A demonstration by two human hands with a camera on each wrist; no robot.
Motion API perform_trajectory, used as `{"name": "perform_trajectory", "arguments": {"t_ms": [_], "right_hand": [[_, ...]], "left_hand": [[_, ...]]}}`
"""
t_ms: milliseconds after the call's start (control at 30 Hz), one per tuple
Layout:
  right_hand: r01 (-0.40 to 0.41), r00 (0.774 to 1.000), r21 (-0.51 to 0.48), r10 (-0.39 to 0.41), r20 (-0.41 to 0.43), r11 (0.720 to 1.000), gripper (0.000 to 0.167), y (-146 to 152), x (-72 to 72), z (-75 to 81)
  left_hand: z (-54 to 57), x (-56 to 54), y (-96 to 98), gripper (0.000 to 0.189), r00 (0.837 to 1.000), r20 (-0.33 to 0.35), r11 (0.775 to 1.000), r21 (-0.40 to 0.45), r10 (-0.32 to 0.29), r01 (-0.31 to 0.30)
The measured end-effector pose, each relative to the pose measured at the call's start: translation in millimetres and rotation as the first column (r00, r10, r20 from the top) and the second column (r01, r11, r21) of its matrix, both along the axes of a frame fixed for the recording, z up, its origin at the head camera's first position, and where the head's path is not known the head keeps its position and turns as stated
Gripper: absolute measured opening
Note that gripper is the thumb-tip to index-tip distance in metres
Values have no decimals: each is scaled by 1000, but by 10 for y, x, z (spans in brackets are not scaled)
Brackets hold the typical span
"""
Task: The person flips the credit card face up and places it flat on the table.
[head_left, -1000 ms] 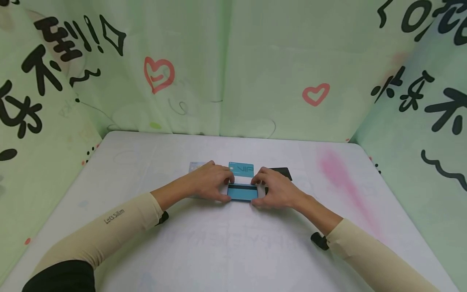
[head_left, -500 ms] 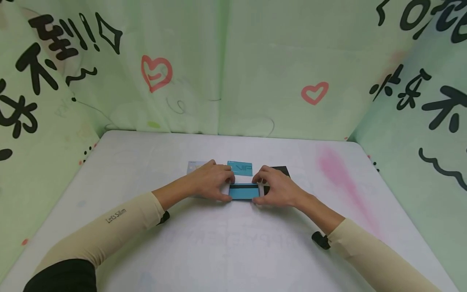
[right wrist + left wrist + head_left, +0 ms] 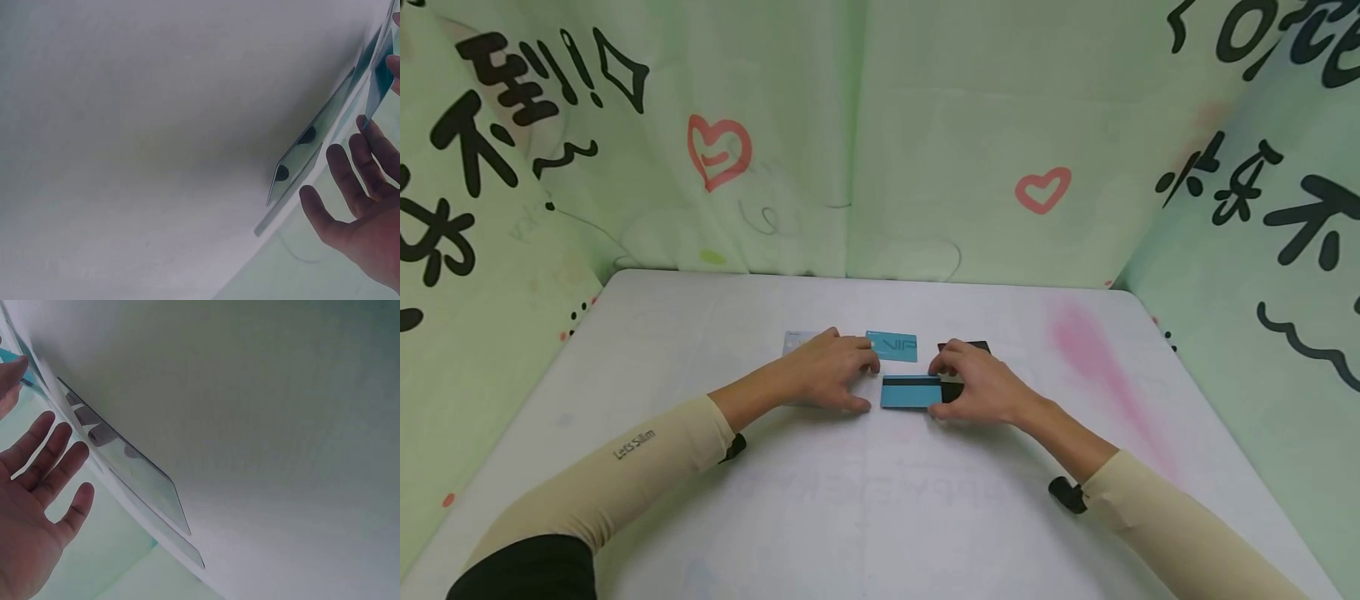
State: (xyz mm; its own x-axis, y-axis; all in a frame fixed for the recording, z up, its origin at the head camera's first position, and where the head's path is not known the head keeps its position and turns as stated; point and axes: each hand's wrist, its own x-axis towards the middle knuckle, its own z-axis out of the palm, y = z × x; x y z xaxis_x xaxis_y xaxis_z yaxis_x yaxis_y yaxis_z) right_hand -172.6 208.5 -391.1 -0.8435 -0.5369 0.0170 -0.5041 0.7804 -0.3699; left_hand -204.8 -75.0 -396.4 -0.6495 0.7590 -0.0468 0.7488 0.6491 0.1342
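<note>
A blue card with a black stripe point(image 3: 910, 393) is held over the table, striped side toward the head camera. My right hand point(image 3: 981, 385) pinches it by its right end, with the thumb at the lower edge and fingers at the upper edge. In the right wrist view the same blue card point(image 3: 380, 81) shows against the fingers. My left hand point(image 3: 823, 371) is just left of the card, apart from it, its fingers loosely bent and holding nothing. Behind lies a teal card marked VIP point(image 3: 892, 346).
A pale card point(image 3: 796, 340) lies partly hidden behind the left hand. At the back right is a black card point(image 3: 979, 345), and another dark card point(image 3: 953, 389) shows under the right hand. Green curtains point(image 3: 925, 150) border the white table point(image 3: 737, 517).
The blue card has moved right with my right hand. My left hand has let go of its left end, and a gap now separates them.
</note>
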Motion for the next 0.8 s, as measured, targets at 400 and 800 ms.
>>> {"name": "perform_trajectory", "arguments": {"t_ms": [400, 800], "right_hand": [[12, 999, 38, -11, -35, 999, 46, 107, 12, 26], [19, 999, 15, -18, -32, 1000, 44, 246, 9, 57]], "left_hand": [[-7, -19, -74, 47, 1000, 15, 1000, -14, 16, -15], [-26, -33, -104, 45, 1000, 15, 1000, -20, 14, -14]]}}
